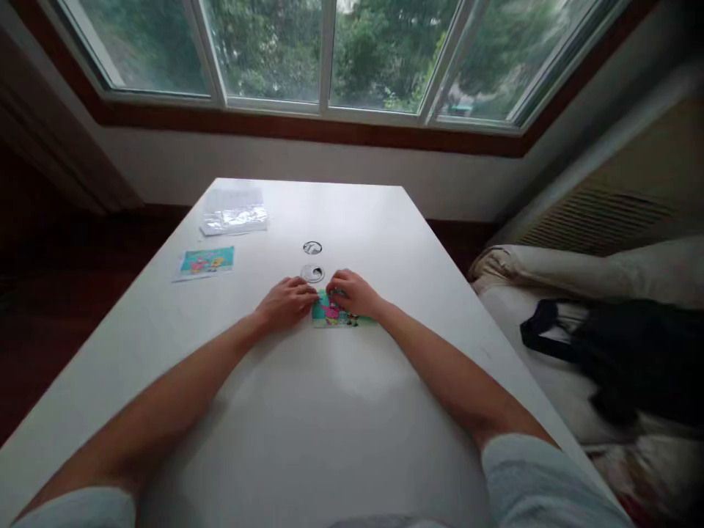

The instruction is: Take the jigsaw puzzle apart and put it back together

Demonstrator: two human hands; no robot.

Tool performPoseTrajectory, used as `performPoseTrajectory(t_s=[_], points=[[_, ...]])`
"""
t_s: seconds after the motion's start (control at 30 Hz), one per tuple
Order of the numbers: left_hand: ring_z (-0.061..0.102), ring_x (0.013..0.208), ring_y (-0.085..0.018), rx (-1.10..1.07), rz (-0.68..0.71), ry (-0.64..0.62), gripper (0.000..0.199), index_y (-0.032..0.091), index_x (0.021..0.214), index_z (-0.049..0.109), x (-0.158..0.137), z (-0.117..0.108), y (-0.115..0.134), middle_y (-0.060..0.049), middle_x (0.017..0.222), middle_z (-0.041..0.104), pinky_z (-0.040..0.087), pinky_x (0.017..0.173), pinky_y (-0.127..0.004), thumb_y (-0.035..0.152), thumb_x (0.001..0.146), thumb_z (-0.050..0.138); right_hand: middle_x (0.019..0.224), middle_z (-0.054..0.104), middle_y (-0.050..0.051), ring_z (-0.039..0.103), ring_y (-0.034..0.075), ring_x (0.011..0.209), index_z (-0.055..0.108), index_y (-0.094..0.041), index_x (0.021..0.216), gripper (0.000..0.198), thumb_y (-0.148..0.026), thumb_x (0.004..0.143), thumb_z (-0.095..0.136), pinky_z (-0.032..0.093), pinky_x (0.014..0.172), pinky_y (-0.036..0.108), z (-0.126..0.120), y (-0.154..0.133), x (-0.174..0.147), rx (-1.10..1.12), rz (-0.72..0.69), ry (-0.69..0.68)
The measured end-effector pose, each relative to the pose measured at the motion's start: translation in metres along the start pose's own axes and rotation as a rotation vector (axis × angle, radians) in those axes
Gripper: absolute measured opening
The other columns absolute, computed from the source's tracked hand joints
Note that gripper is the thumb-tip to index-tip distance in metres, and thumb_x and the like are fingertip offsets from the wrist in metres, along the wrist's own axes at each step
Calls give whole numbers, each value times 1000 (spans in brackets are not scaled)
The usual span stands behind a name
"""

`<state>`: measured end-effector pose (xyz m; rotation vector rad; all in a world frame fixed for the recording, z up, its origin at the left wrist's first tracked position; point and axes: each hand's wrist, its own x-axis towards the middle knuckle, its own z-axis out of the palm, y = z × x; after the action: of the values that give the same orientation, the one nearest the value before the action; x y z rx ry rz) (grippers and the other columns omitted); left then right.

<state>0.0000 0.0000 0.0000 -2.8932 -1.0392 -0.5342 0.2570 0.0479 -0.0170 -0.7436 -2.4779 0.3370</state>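
Observation:
A small colourful cartoon picture card, turquoise with pink figures, lies flat on the white table between my hands. My left hand has its fingers bent and pressed together at the card's left edge. My right hand curls over the card's upper right part, thumb and fingertips drawn together on it and covering some of the picture. Whether a smaller piece sits in those fingertips cannot be made out. Just beyond my hands lie two round discs with black-and-white designs, a near disc and a far disc.
On the table's left side lies another cartoon picture sheet, with clear plastic sleeves behind it. The white table narrows toward the window wall. Dark clothing rests on a pale seat to the right.

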Motion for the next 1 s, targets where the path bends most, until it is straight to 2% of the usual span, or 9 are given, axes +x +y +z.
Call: performPoseTrajectory(t_s=[0.27,0.47,0.63,1.0], points=[[61,108,-23,-94,-19,40,23,25,113,74,-4,-1,-4,-4,114,74,48,97,-40,21,96,58,103,66,7,57,23,98,71,-22,97,13,-14,88,65,45,89,36,-1,-3,0,8,14,-6],[61,105,-22,-197,-39,71,26,24,118,73,-4,3,-4,-6,114,73,51,96,-38,22,95,60,102,66,8,57,23,97,71,-21,97,12,-15,89,65,45,90,36,-3,-5,1,7,15,-8],[61,106,-22,-302,-103,108,26,24,118,74,-4,9,-3,-6,115,73,52,97,-38,25,96,61,102,65,7,56,23,97,71,-22,98,13,-15,90,64,45,90,37,-3,-5,0,7,11,-10],[62,104,-23,-304,-218,103,28,26,117,75,-2,13,-1,-5,113,75,53,93,-38,19,93,62,102,65,7,56,23,97,71,-22,99,12,-16,90,65,45,89,37,-2,-4,0,5,15,-8]])
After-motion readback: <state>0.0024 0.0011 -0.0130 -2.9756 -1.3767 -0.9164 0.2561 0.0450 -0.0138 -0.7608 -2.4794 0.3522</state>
